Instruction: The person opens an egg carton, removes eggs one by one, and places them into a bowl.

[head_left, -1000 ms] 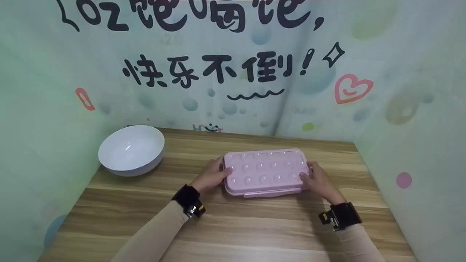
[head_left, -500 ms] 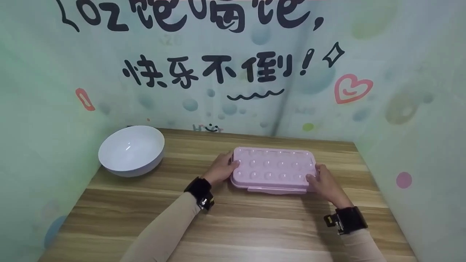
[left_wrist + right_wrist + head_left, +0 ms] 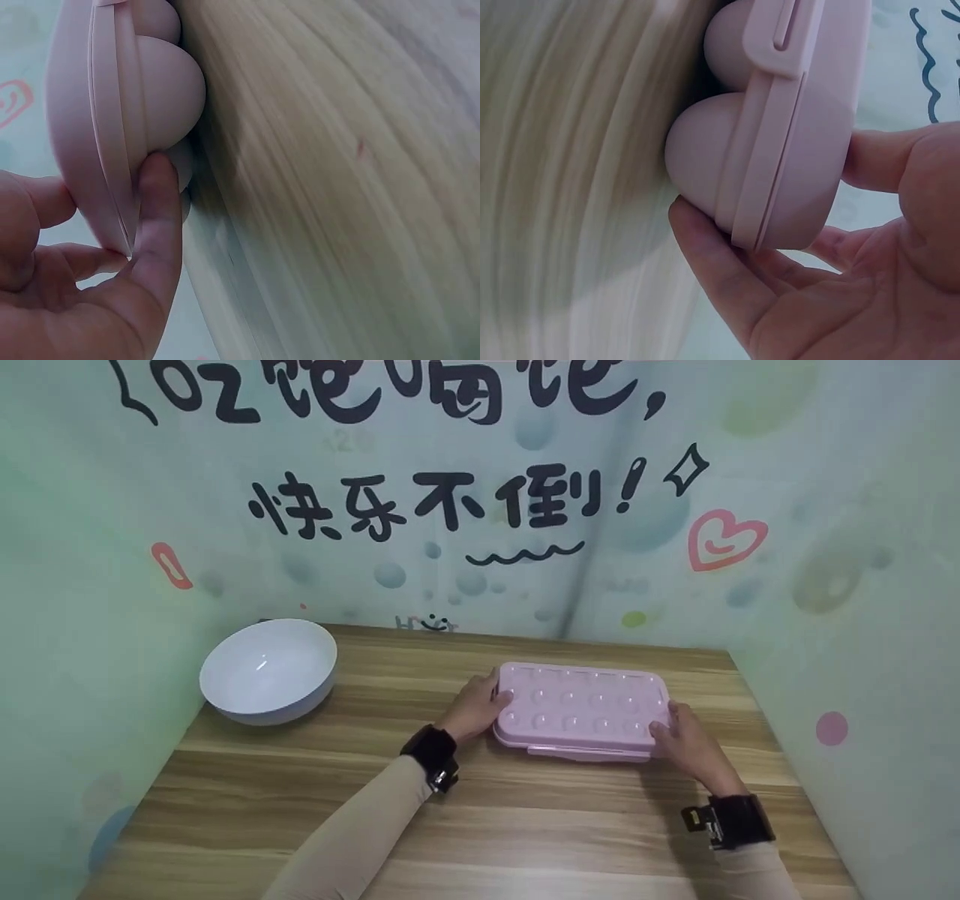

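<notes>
A pink egg box (image 3: 585, 706) with a bumpy lid is right of the middle of the table in the head view, its lid closed. My left hand (image 3: 476, 706) grips its left end, thumb on the lid. At the opposite end my right hand (image 3: 694, 746) holds the box the same way. The left wrist view shows the rounded egg cups (image 3: 169, 94) under the box close over the wood, with left fingers (image 3: 159, 202) reaching beneath. From the right wrist, a front latch (image 3: 784, 37) shows, and right fingers (image 3: 712, 262) curl under the corner.
A large white bowl (image 3: 268, 671) stands at the table's back left. The wooden table (image 3: 480, 825) meets printed fabric walls (image 3: 450, 510) at the back and on both sides.
Both hands have shifted the pink egg box to the right along the table, turning it slightly. The bowl has stayed in place.
</notes>
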`<action>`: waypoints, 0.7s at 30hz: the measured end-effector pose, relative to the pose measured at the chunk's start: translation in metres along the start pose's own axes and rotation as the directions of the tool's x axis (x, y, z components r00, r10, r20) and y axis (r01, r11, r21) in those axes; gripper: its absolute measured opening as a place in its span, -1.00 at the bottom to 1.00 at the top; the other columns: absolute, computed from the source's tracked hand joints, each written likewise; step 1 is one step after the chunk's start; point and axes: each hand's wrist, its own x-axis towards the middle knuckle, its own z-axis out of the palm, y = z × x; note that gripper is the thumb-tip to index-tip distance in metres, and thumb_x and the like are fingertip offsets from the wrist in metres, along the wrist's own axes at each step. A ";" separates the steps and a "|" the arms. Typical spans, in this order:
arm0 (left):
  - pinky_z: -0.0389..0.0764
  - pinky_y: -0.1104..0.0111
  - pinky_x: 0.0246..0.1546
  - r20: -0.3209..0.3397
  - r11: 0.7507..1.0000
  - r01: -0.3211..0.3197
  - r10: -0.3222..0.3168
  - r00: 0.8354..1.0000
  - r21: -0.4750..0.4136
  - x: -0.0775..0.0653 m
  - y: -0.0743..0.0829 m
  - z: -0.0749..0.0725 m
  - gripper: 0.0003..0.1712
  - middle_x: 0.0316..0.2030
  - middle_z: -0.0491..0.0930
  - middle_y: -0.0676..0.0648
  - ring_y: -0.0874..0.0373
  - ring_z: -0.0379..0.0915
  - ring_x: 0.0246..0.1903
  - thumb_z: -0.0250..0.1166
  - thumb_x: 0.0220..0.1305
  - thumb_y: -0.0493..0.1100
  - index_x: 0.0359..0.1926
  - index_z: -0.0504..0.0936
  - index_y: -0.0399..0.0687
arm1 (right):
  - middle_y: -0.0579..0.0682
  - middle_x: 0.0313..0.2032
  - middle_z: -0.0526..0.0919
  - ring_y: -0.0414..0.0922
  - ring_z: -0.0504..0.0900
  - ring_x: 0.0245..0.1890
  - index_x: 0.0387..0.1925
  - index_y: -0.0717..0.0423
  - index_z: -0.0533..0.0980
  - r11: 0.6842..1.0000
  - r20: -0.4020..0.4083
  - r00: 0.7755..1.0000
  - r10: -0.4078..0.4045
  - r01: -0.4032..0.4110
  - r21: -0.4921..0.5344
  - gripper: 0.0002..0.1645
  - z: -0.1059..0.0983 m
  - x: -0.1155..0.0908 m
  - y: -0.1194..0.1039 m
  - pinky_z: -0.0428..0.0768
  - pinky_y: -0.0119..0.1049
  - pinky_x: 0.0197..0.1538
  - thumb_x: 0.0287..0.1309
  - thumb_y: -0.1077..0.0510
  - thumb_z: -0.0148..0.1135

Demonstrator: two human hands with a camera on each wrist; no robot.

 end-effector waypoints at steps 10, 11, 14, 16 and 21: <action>0.16 0.02 0.58 0.012 0.999 -0.034 0.033 0.999 0.010 -0.003 0.008 0.010 -0.16 0.55 0.20 -0.43 -0.25 0.19 0.54 0.11 0.65 0.04 0.67 -0.01 -0.26 | 0.71 0.48 -0.04 0.57 0.02 0.51 0.50 0.72 -0.11 1.000 -0.008 1.000 0.014 -0.015 -0.024 -0.12 -0.006 -0.009 0.008 0.04 0.39 0.53 0.65 0.06 -0.03; 0.17 0.03 0.58 0.014 0.999 -0.035 0.034 0.999 0.007 -0.003 0.008 0.011 -0.16 0.55 0.20 -0.42 -0.24 0.19 0.53 0.10 0.65 0.04 0.67 -0.01 -0.25 | 0.72 0.48 -0.03 0.58 0.02 0.51 0.50 0.72 -0.11 1.000 -0.011 1.000 0.017 -0.017 -0.022 -0.12 -0.007 -0.010 0.009 0.04 0.40 0.53 0.65 0.05 -0.03; 0.16 0.04 0.58 0.020 0.999 -0.034 0.034 0.999 0.007 -0.002 0.009 0.012 -0.16 0.56 0.19 -0.41 -0.23 0.18 0.55 0.10 0.65 0.05 0.67 -0.02 -0.23 | 0.73 0.47 -0.02 0.58 0.03 0.50 0.50 0.71 -0.10 1.000 -0.022 0.999 0.023 -0.024 -0.014 -0.13 -0.007 -0.011 0.010 0.05 0.40 0.52 0.64 0.06 -0.03; 0.14 0.04 0.59 0.032 0.999 -0.035 0.034 0.999 0.012 -0.002 0.009 0.011 -0.16 0.57 0.18 -0.39 -0.22 0.16 0.56 0.09 0.65 0.07 0.68 -0.03 -0.22 | 0.72 0.47 -0.01 0.57 0.04 0.51 0.51 0.69 -0.10 1.000 -0.026 0.999 0.027 -0.028 -0.012 -0.13 -0.006 -0.011 0.009 0.06 0.40 0.53 0.64 0.07 -0.04; 0.23 -0.02 0.55 0.053 0.996 -0.079 0.077 0.996 0.040 -0.004 0.002 -0.001 -0.22 0.53 0.30 -0.35 -0.22 0.25 0.52 0.10 0.65 0.06 0.67 0.10 -0.13 | 0.68 0.48 0.07 0.55 0.11 0.50 0.54 0.62 -0.05 0.999 -0.032 0.999 0.035 -0.035 0.005 -0.11 -0.007 -0.010 0.007 0.11 0.39 0.52 0.62 0.03 0.03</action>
